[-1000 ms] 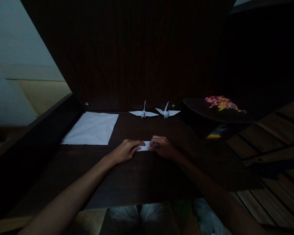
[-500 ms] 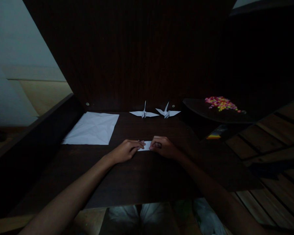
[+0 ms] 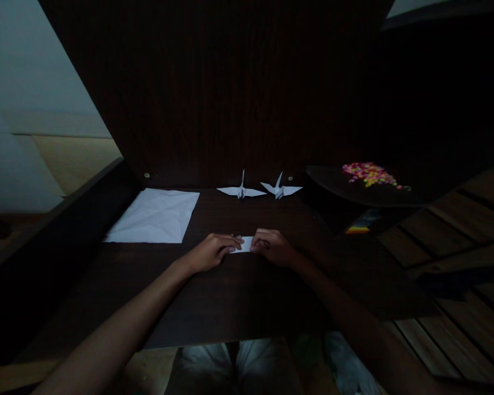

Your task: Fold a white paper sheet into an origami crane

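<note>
A small folded white paper [image 3: 244, 244] lies on the dark wooden desk [image 3: 214, 307], between my two hands. My left hand [image 3: 214, 252] presses on its left end with the fingers together. At the right end, my right hand [image 3: 272, 247] has curled fingers and pinches the paper's edge. Behind my hands stand two white paper cranes, the left crane [image 3: 241, 191] and the right crane [image 3: 280, 190], both with wings spread. Under the fingers, parts of the folded paper are hidden.
Creased white sheets [image 3: 154, 216] lie at the desk's left. On a dark curved shelf [image 3: 329, 178] at the right sits a pile of colourful small pieces [image 3: 372, 174]. A dark side board [image 3: 61, 214] borders the left, and a tall back panel [image 3: 218, 93] rises behind the cranes.
Both hands stay nearly still on the folded paper. The whole view has shifted very slightly.
</note>
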Available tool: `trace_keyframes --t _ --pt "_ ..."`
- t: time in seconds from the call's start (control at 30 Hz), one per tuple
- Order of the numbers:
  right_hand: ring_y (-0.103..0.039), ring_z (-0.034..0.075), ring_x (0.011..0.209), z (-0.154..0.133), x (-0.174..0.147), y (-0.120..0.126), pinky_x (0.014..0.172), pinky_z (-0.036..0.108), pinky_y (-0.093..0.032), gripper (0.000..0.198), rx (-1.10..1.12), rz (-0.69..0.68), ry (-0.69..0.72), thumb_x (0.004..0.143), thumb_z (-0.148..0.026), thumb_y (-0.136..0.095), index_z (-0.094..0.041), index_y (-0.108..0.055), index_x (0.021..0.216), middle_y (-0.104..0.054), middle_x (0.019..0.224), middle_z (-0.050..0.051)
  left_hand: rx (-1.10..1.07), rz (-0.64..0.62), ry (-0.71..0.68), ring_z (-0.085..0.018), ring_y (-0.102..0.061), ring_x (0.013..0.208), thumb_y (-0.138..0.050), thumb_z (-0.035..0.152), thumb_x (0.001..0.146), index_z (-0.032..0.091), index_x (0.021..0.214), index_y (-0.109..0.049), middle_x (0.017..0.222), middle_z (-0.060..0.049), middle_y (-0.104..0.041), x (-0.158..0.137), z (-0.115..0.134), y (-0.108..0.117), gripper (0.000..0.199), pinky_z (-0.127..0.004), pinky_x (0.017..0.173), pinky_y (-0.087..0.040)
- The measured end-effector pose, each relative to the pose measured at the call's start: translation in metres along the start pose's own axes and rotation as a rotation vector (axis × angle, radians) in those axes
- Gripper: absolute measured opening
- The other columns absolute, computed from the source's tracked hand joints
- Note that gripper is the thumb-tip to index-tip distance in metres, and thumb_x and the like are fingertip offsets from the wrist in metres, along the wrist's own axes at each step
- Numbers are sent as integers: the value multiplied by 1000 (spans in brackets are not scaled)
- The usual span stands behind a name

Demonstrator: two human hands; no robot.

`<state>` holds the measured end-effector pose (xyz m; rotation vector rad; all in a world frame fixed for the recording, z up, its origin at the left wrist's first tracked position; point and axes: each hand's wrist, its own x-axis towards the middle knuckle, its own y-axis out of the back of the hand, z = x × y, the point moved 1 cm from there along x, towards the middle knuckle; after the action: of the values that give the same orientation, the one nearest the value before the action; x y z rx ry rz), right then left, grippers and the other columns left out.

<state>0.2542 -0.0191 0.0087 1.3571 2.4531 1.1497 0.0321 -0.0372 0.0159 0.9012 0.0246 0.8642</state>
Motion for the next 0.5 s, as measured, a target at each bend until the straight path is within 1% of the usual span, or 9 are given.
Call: trace_keyframes --t 0.17,0.37,0.43,0.5 --pt "-46 10 61 -3 2 2 57 22 -35 7 -49 6 -28 78 -14 -64 -16 -63 72 -51 68 -2 61 30 22 -17 -60 114 -47 14 90 20 102 -68 115 -6 -68 1 0 -3 25 -34 103 -44" --pt "-47 10 62 0 4 1 57 22 -35 6 -42 14 -48 78 -15 -65 -16 -64 72 -52 69 -2 98 54 25 -18 -60 114 -46 14 89 19 102 -68 117 -6 -68 0 0 -6 25 -34 101 -45" --pt "-48 10 63 1 7 2 58 22 -36 4 -58 5 -60 76 -15 -67 -16 -64 74 -53 72 -1 117 52 13 -18 -60 114 -47 15 89 19 102 -67 116 -6 -68 0 0 -7 24 -35 102 -45" --pt "-49 11 65 1 12 4 59 22 -37 10 -89 -16 -63 72 -13 -70 -17 -65 80 -54 75 -1 139 60 3 -19 -61 113 -49 16 88 19 103 -67 115 -7 -68 1 0 -7 23 -37 103 -45"
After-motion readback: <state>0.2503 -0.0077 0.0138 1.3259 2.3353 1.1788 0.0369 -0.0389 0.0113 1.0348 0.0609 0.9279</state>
